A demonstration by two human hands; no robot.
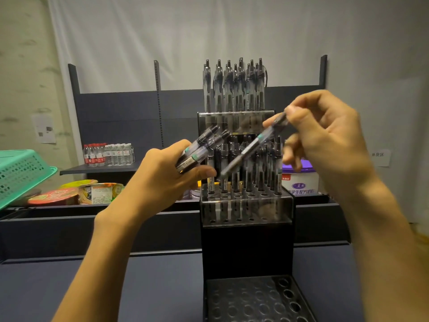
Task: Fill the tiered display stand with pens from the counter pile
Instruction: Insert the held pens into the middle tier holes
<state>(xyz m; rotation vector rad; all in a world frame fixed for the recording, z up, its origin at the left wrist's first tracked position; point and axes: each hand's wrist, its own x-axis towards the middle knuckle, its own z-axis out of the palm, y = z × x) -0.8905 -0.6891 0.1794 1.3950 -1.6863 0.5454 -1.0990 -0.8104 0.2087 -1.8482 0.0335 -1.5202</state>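
Observation:
A black tiered display stand stands in front of me. Its top tier holds several pens, its middle tier holds several more, and its bottom tier shows bare holes. My left hand grips a small bunch of pens left of the middle tier. My right hand pinches a single pen by its upper end; the pen slants down to the left, in front of the middle tier's pens.
A green plastic basket sits at the far left, with food packets beside it. Bottled water stands on a dark shelf behind. A white tub with a purple lid is right of the stand. The dark counter lies below.

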